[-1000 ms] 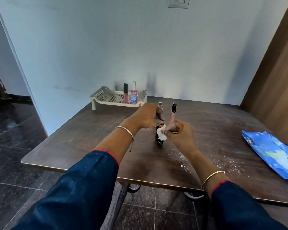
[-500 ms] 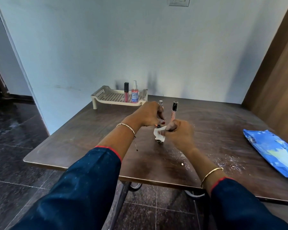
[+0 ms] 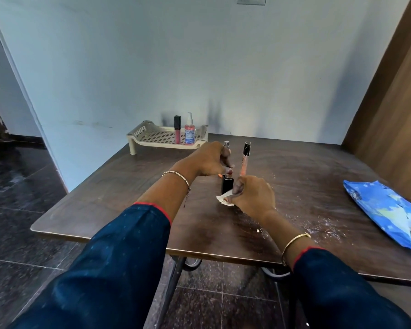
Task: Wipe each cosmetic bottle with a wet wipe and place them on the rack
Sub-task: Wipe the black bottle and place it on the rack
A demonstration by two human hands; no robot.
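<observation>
A small black bottle [image 3: 227, 185] stands upright mid-table. My left hand [image 3: 209, 160] pinches its top from above. My right hand [image 3: 253, 195] grips a crumpled white wet wipe [image 3: 225, 200] and holds it against the bottle's lower right side. Just behind stand a pink tube with a black cap [image 3: 244, 160] and a small silver-topped bottle [image 3: 226, 144], partly hidden by my left hand. The cream rack [image 3: 152, 136] sits at the table's far left corner and carries a pink lip gloss [image 3: 177, 129] and a pink spray bottle [image 3: 189, 132].
A blue wet wipe pack [image 3: 384, 210] lies near the right edge of the dark wooden table [image 3: 105, 210]. White specks are scattered on the tabletop at the right front. A wall runs behind the table and a wooden panel stands at the right.
My right hand has slid the wipe down from the middle of the black bottle to its base, baring more of the black body. My left hand stays on the top.
</observation>
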